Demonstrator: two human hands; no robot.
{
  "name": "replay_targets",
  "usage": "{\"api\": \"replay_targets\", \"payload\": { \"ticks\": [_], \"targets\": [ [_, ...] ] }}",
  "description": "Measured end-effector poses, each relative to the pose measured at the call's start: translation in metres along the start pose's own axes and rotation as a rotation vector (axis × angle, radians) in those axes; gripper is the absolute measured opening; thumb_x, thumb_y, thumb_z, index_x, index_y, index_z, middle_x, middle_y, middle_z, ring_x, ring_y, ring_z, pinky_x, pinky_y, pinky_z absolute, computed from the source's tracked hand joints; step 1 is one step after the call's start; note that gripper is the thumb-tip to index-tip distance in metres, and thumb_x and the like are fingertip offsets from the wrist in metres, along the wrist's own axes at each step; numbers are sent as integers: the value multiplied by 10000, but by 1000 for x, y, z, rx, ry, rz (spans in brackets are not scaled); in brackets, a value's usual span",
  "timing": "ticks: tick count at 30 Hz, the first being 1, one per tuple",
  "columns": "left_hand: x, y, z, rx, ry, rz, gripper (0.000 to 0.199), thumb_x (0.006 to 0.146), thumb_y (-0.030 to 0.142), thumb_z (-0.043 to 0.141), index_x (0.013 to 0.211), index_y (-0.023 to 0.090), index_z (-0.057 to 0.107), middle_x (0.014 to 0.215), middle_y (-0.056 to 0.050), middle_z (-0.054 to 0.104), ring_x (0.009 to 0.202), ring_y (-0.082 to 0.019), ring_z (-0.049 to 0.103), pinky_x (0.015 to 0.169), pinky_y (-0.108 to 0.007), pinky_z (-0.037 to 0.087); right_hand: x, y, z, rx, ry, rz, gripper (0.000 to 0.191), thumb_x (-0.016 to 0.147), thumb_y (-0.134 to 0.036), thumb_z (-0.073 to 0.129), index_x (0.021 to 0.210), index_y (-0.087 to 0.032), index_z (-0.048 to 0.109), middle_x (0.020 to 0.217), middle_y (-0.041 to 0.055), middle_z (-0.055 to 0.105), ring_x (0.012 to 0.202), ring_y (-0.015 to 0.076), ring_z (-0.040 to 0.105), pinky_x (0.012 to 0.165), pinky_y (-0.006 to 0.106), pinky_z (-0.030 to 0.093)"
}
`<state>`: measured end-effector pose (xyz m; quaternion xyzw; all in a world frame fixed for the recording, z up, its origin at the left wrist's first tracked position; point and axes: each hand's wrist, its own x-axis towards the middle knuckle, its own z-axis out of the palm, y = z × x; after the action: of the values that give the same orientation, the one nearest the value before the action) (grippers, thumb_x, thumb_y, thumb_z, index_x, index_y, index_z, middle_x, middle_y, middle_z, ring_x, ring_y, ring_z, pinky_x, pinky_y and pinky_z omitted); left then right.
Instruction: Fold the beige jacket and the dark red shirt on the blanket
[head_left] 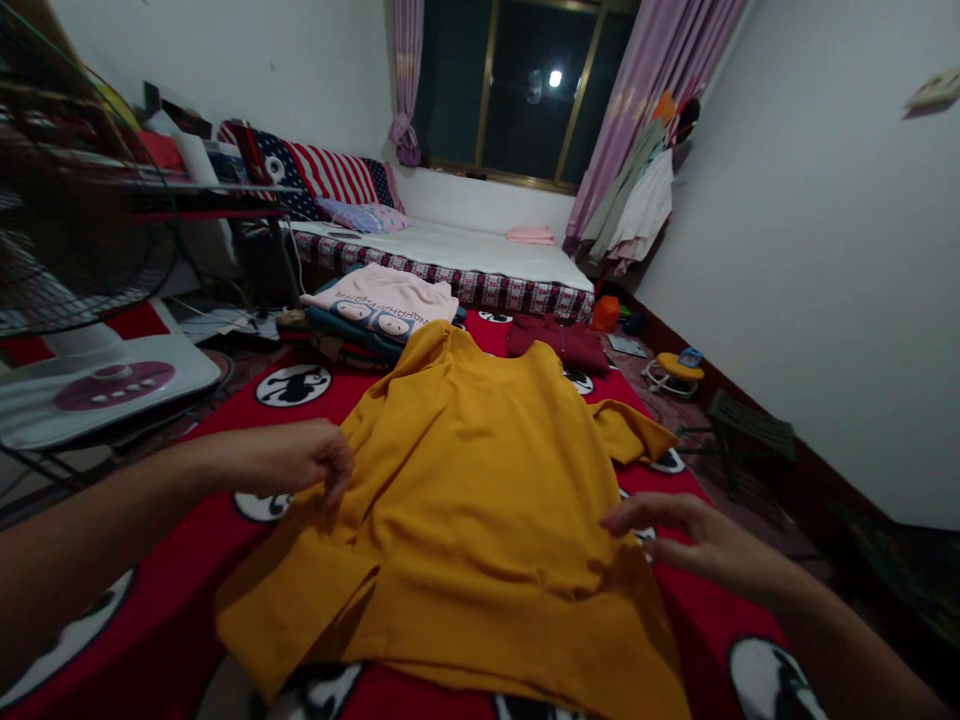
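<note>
A mustard-yellow long-sleeved top (495,470) lies spread on a red blanket, its neck end away from me and its hem towards me. The left sleeve runs down along the body, with its cuff end near the front left. On the right, the other sleeve sticks out, bent and short-looking. My left hand (319,462) is closed, with curled fingers pointing down onto the left sleeve. At the top's right edge, my right hand (682,535) is open, thumb and forefinger apart, fingertips close to the cloth.
Behind the top sit a stack of folded clothes (386,305) and a folded maroon garment (559,343). A fan (97,370) stands at the left beside a cluttered desk. To the right are a small yellow stool (679,367) and a dark folding stool (750,425).
</note>
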<state>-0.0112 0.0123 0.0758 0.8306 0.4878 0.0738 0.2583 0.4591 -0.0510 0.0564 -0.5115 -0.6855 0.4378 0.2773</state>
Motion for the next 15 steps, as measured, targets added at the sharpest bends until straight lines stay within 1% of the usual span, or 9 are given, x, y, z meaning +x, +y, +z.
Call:
{"api": "replay_targets", "payload": {
  "ticks": [1,2,4,5,6,8,10,12,15],
  "targets": [
    [7,0,0,13,-18,-27,204,653,227,483,627,209,685,642,-35,679,626,-213,633,621,-274,489,13,8,-6,3,122,-18,205,666,-277,706,835,-168,741,949,99,723,937,252,658,884,414,512],
    [15,1,2,39,7,-50,245,694,251,470,731,204,708,745,-52,706,716,-233,656,687,-298,502,26,17,-13,-18,282,-48,212,662,-288,692,828,-162,732,974,105,713,952,249,651,907,418,497],
    [29,2,12,116,162,-78,354,754,354,498,994,187,697,1029,-98,699,969,-284,642,861,-363,484,54,37,-23,-142,576,-103,267,644,-249,659,888,-155,715,1043,114,678,923,236,647,899,423,495],
    [35,1,19,150,218,-83,449,760,419,529,1120,183,655,1166,-118,653,1087,-305,598,937,-392,451,67,46,-28,-228,670,-111,341,639,-225,642,966,-151,700,1100,122,652,910,233,645,885,427,501],
    [40,0,26,172,230,-87,550,757,475,554,1221,185,601,1276,-130,592,1178,-318,545,990,-412,418,79,54,-32,-322,727,-105,434,633,-201,632,1061,-147,674,1154,134,623,924,240,640,881,434,501],
    [48,-7,38,203,201,-125,657,775,529,547,1341,200,501,1409,-140,476,1273,-327,469,1031,-427,385,98,65,-38,-510,764,-60,608,640,-182,624,1244,-145,579,1251,155,568,1041,273,606,919,447,478],
    [54,-20,43,239,228,-216,641,839,519,461,1401,215,424,1466,-142,401,1281,-320,464,1021,-424,393,111,70,-41,-668,737,13,713,663,-203,638,1356,-153,478,1316,162,530,1184,302,530,976,445,438],
    [58,-36,43,269,284,-317,612,875,479,398,1429,221,374,1428,-141,444,1236,-304,509,988,-405,415,120,71,-40,-772,677,111,743,706,-259,641,1407,-174,413,1343,157,517,1216,309,511,969,428,437],
    [63,-56,41,302,296,-408,605,831,435,463,1387,202,415,1238,-127,598,1133,-294,579,909,-364,451,129,67,-30,-873,557,238,671,761,-339,615,1391,-197,432,1284,143,569,1121,302,580,864,380,471]
  ]
}}
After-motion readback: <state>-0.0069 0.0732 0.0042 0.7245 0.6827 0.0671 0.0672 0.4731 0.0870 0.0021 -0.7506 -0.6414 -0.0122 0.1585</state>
